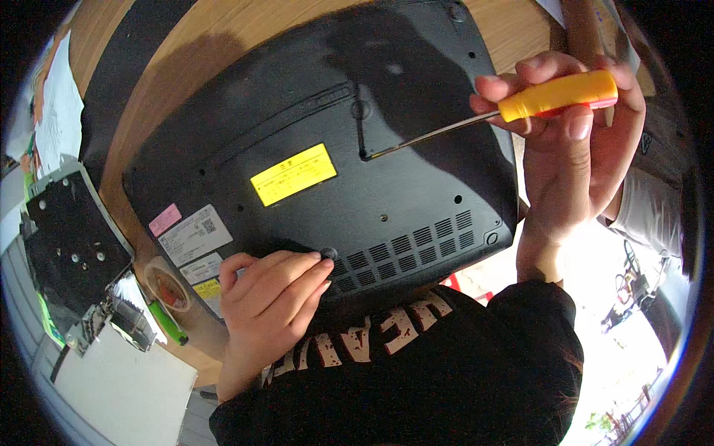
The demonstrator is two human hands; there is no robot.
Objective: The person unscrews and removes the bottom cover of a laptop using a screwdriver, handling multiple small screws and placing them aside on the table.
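A black laptop (297,111) lies upside down on the wooden table, its underside with vents and stickers facing up. My right hand (569,141) is closed around the yellow and red handle of a screwdriver (554,98). The long shaft slants down to the left, and its tip meets the laptop at a small hole near the middle of the casing. My left hand (275,297) rests on the near edge of the laptop, fingers stretched out, fingertips beside a round rubber foot (328,255). A yellow label (294,175) sits between the two hands.
At the left stand a dark metal plate with screws (74,238), a small round tub (168,286) with bits in it, and a green-handled tool (169,322). A white panel (123,379) lies lower left. The wooden table (100,56) shows behind the laptop.
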